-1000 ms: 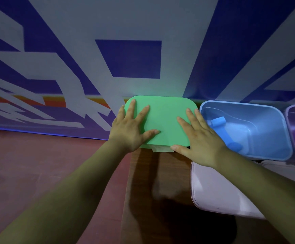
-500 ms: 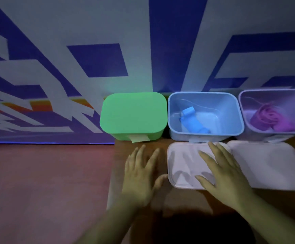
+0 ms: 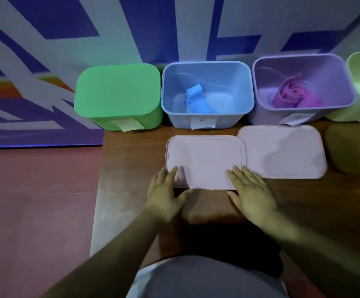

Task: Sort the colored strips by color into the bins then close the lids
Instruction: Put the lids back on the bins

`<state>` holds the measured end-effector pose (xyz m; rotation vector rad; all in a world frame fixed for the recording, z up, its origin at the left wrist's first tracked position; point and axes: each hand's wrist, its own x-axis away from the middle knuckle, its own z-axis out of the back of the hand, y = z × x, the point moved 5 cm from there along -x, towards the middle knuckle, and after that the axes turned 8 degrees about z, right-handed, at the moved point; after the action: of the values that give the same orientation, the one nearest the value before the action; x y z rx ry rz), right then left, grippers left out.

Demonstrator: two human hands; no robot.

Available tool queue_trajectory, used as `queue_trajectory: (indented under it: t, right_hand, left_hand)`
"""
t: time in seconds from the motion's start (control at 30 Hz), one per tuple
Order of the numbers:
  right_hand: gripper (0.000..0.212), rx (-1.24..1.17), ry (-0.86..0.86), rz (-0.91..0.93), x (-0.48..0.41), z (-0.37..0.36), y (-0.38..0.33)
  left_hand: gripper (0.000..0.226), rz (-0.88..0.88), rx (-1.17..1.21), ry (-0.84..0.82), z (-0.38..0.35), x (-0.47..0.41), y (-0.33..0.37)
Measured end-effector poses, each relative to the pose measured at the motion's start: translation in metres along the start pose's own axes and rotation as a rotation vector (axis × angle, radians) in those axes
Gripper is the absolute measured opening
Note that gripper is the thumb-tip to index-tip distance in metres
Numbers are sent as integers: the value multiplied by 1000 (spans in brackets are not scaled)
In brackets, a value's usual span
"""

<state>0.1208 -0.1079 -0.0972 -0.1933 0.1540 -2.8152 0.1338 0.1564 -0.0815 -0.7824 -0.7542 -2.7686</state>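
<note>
Both hands on pale pink plastic lid (image 3: 205,160), frame centre, on brown wooden table (image 3: 131,168).
Left hand (image 3: 164,194) and right hand (image 3: 252,192) flat, fingers straight, on its near corners. Above: green lidded bin (image 3: 119,91) left, open blue plastic bin (image 3: 224,119) holding blue strip (image 3: 196,100), open purple bin (image 3: 260,117) holding magenta strip (image 3: 291,93).

Paper labels (image 3: 202,123) on green bin (image 3: 151,120), blue bin (image 3: 235,82), purple bin (image 3: 325,78); print perhaps present, nothing legible.

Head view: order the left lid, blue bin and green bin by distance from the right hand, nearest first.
1. Left lid, at the right hand's fingertips.
2. Blue bin, straight behind that lid.
3. Green bin, far left, closed.
</note>
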Motion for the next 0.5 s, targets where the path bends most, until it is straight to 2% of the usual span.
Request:
queue_trajectory:
  t: [0.1, 0.17, 0.5]
  right_hand:
    - [54, 4, 81, 92, 12, -4, 1]
    - [54, 18, 108, 151, 21, -5, -3]
    - [36, -9, 330, 448, 50, 28, -27]
  left_hand:
    - [84, 56, 211, 20, -5, 23, -3]
    - [84, 76, 253, 59, -8, 38, -6]
    - [52, -75, 3, 381, 23, 95, -11]
